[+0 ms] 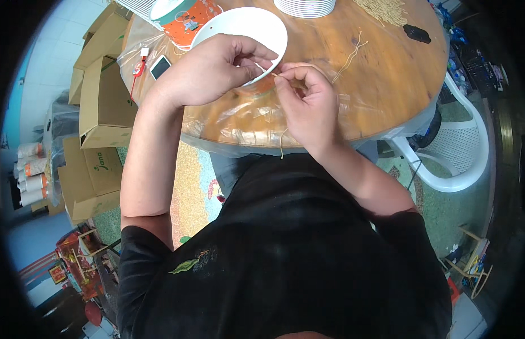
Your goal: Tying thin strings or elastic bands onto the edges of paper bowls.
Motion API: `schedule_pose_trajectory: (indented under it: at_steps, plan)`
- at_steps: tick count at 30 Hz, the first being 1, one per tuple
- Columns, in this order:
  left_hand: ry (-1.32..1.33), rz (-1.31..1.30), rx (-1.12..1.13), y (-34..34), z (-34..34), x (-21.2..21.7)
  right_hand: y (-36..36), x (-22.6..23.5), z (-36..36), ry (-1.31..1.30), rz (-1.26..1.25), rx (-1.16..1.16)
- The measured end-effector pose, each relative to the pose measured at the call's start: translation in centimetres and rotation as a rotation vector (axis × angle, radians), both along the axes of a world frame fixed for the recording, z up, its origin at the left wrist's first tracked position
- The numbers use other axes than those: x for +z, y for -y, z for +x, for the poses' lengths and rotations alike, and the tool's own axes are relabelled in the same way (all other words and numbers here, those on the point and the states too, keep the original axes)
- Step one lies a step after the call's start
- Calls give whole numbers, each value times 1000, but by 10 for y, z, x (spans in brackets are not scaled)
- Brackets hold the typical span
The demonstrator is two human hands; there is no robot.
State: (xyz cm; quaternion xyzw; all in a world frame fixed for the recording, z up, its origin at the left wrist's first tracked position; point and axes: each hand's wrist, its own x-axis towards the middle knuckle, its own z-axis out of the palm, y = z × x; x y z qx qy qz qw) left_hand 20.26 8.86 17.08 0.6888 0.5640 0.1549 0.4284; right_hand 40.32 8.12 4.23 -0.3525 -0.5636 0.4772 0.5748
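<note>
A white round tub (254,28) lies tilted on the round wooden table, its wide mouth facing up toward me. A small hole shows in its wall near the far left rim. My left hand (211,70) reaches over the near side, fingers curled inside and closed at the rim. Just right of that rim, my right hand (309,104) pinches a thin tan cord (283,144) between thumb and forefinger. One end of the cord hangs down below the right hand, over the table edge. How the cord meets the tub is hidden by my fingers.
Behind stand an orange patterned tub (189,25) and a white stack (305,8). A cord bundle (384,8), loose cord (350,56) and black object (417,34) lie right. Left are a phone (160,67), cardboard boxes (107,101); a white chair (460,144) stands right.
</note>
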Motion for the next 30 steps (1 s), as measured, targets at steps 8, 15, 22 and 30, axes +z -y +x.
schedule_pose_trajectory:
  at_steps: [8, 15, 22, 30]
  plan:
    - [128, -31, 5, -8, -6, -11, 1, 2, -1, 117, 34, -70]
    - [93, -54, 5, -8, 0, -5, 1, 2, -3, 145, 83, -96]
    - [-149, 72, 18, -6, 6, -12, 2, 10, -1, 244, 88, -87]
    - [-395, 614, 4, 9, 10, -10, -5, 4, -1, 15, -162, 226]
